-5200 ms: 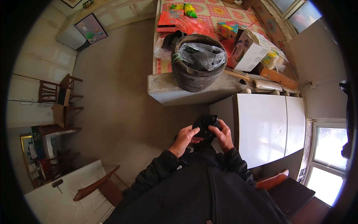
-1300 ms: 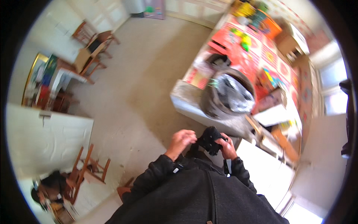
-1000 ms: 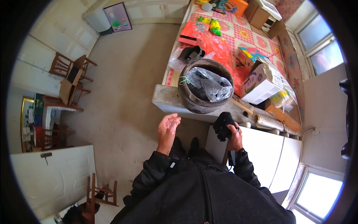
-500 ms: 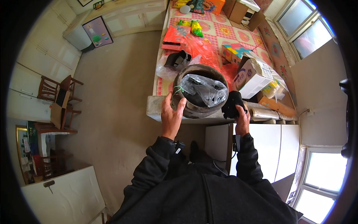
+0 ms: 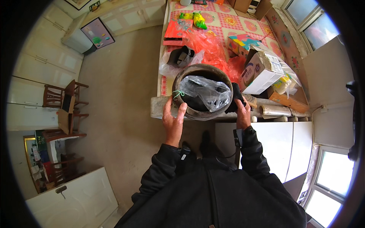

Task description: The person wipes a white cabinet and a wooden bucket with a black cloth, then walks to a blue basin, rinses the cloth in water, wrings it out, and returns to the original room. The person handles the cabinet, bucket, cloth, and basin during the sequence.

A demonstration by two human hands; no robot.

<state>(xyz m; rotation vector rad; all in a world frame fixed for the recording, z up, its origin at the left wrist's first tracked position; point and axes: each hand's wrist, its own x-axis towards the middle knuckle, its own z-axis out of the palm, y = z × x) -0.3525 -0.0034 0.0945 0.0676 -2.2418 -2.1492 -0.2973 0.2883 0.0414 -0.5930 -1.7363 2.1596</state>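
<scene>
Left hand (image 5: 174,121) spread open against pot (image 5: 201,68); right hand (image 5: 243,114) grips black cloth (image 5: 235,94) at its other side. Pot not lifted, sits on ledge (image 5: 159,108).

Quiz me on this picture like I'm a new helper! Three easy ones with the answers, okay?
1. Which hand touches the black item? A left, B right.
2. True or false: a green string is on the left side of the big pot.
3. Fill in: clear ____ lies in the pot's mouth.

Key:
1. B, the right hand.
2. True.
3. Plastic.
</scene>
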